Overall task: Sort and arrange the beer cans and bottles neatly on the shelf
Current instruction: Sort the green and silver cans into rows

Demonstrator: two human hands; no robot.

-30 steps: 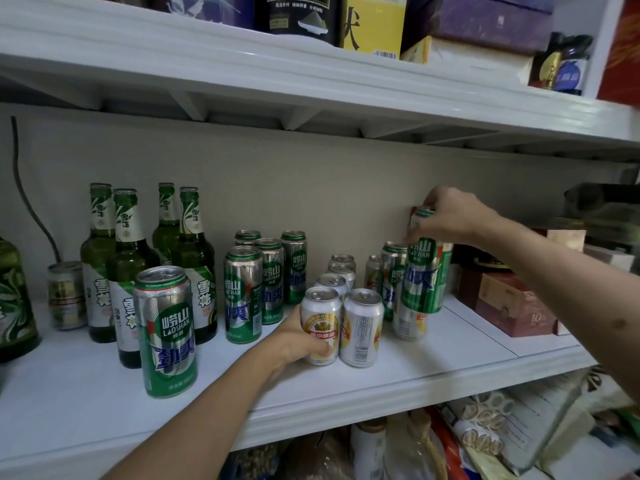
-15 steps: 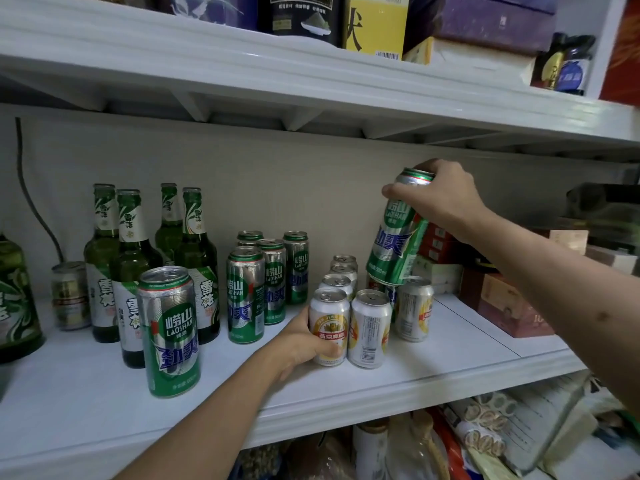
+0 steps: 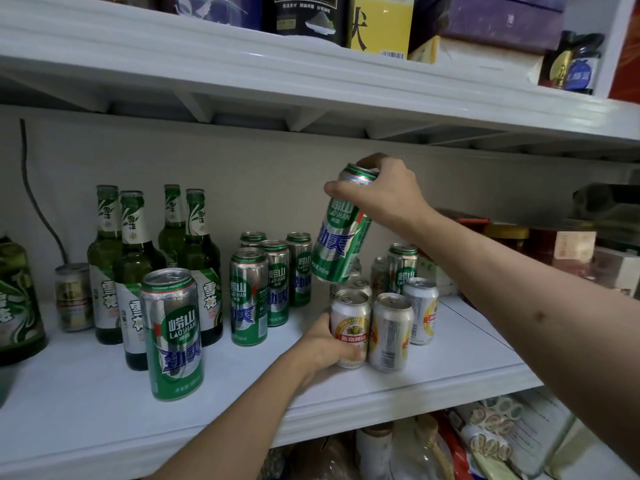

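Sorting step | right hand (image 3: 384, 195) grasps tilted tall green can (image 3: 341, 226) aloft | left hand (image 3: 325, 344) grips short silver can (image 3: 349, 327) on shelf (image 3: 86, 420) | next, likely: stand it among matching green cans (image 3: 266, 282)

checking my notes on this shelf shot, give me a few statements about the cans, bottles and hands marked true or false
1. The right hand holds a green can in the air, tilted. True.
2. The left hand grips a green bottle. False: it grips a short white can standing on the shelf.
3. Four green bottles stand upright at the left. True.
4. The lone green can near the front edge lies on its side. False: it stands upright.
5. The held can touches the cans below. False: it hangs clear above them.
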